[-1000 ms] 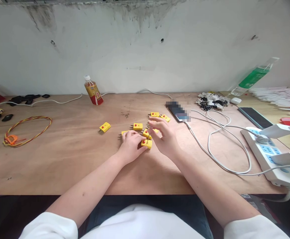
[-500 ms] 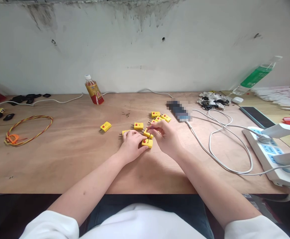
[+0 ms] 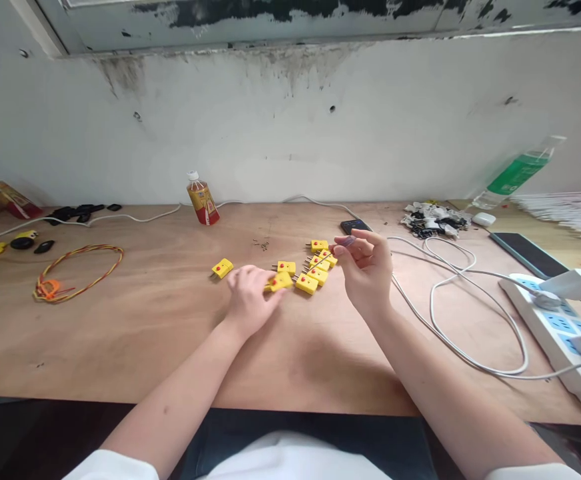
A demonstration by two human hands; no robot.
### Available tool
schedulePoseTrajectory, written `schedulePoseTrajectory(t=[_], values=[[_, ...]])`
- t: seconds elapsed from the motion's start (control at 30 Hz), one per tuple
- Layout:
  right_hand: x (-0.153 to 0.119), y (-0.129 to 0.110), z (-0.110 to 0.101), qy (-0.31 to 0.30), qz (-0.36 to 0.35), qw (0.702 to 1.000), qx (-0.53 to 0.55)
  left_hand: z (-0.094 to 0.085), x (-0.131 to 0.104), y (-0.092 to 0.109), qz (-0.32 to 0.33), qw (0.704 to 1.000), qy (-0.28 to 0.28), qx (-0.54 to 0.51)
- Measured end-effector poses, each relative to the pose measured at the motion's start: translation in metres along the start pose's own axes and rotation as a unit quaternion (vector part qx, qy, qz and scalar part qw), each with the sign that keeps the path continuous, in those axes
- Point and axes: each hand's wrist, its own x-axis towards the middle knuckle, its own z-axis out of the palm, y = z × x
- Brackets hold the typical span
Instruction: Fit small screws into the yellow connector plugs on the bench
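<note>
My left hand (image 3: 251, 293) is closed on a yellow connector (image 3: 280, 282) with a red dot, just above the wooden table. To its right, my right hand (image 3: 368, 267) is raised and pinches a thin screwdriver (image 3: 348, 241), whose shaft points down and left over a group of yellow connectors. One of these, a yellow plug (image 3: 306, 283), lies nearest the table's front, its metal pins facing left. A separate yellow plug (image 3: 222, 269) lies left of my left hand. Small screws (image 3: 262, 245) are scattered behind my hands.
A tea bottle (image 3: 203, 199) stands near the wall. Coiled yellow-red wire (image 3: 78, 250) lies at left. White cables (image 3: 433, 293), a power strip (image 3: 560, 323), a phone (image 3: 528, 255), a tilted green-labelled bottle (image 3: 518, 172) and a pile of small black and white parts (image 3: 433, 219) are at right.
My right hand has lifted the screwdriver away to the right. My left hand has moved left and now holds a connector. One more plug lies with the group. The view has tilted up.
</note>
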Motion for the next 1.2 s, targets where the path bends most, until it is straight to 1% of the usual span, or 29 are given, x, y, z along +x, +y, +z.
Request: schedulePoseTrajectory(t=[0.03, 0.07, 0.1, 0.17, 0.23, 0.27, 0.33, 0.4, 0.47, 0.53, 0.6, 0.63, 0.7, 0.8, 0.9, 1.0, 1.1, 1.2], values=[[0.006, 0.004, 0.001, 0.006, 0.004, 1.0, 0.003, -0.005, 0.001, -0.012, -0.037, 0.998, 0.038, 0.031], [0.012, 0.009, 0.004, 0.006, 0.01, 1.0, 0.004, -0.01, 0.001, -0.024, -0.071, 0.993, 0.062, 0.064], [0.017, 0.016, 0.008, 0.003, 0.019, 1.0, 0.0, -0.015, 0.001, -0.037, -0.098, 0.988, 0.068, 0.092], [0.025, 0.032, 0.021, -0.003, 0.036, 0.999, -0.012, -0.02, -0.001, -0.06, -0.126, 0.981, 0.054, 0.138], [0.032, 0.047, 0.038, -0.015, 0.046, 0.998, -0.033, -0.022, -0.004, -0.077, -0.134, 0.977, 0.035, 0.164], [0.034, 0.054, 0.047, -0.022, 0.05, 0.997, -0.045, -0.022, -0.004, -0.082, -0.139, 0.975, 0.03, 0.173], [0.038, 0.064, 0.066, -0.039, 0.054, 0.995, -0.072, -0.02, -0.005, -0.087, -0.153, 0.971, 0.026, 0.184], [0.04, 0.073, 0.083, -0.059, 0.056, 0.992, -0.094, -0.018, -0.003, -0.084, -0.16, 0.968, 0.032, 0.19], [0.04, 0.081, 0.097, -0.081, 0.053, 0.989, -0.111, -0.016, -0.001, -0.076, -0.133, 0.975, 0.037, 0.177], [0.04, 0.088, 0.107, -0.096, 0.047, 0.987, -0.124, -0.013, -0.001, -0.064, -0.062, 0.989, 0.019, 0.134], [0.04, 0.093, 0.113, -0.108, 0.04, 0.984, -0.135, -0.01, -0.001, -0.052, 0.011, 0.996, -0.032, 0.078], [0.04, 0.095, 0.115, -0.116, 0.036, 0.983, -0.139, -0.009, -0.001, -0.047, 0.034, 0.996, -0.057, 0.057], [0.041, 0.098, 0.117, -0.128, 0.03, 0.981, -0.145, -0.007, -0.002, -0.041, 0.051, 0.994, -0.091, 0.032], [0.043, 0.094, 0.118, -0.13, 0.023, 0.98, -0.147, -0.008, -0.002, -0.038, 0.039, 0.994, -0.103, 0.012], [0.043, 0.084, 0.115, -0.119, 0.019, 0.983, -0.141, -0.013, -0.003, -0.038, 0.044, 0.993, -0.113, -0.017], [0.042, 0.068, 0.105, -0.103, 0.019, 0.987, -0.125, -0.015, -0.007, -0.031, 0.063, 0.988, -0.134, -0.047], [0.039, 0.052, 0.086, -0.084, 0.023, 0.991, -0.097, -0.011, -0.011, -0.016, 0.078, 0.982, -0.156, -0.071], [0.036, 0.038, 0.058, -0.067, 0.034, 0.995, -0.058, -0.001, -0.015, 0.004, 0.085, 0.976, -0.176, -0.094]])
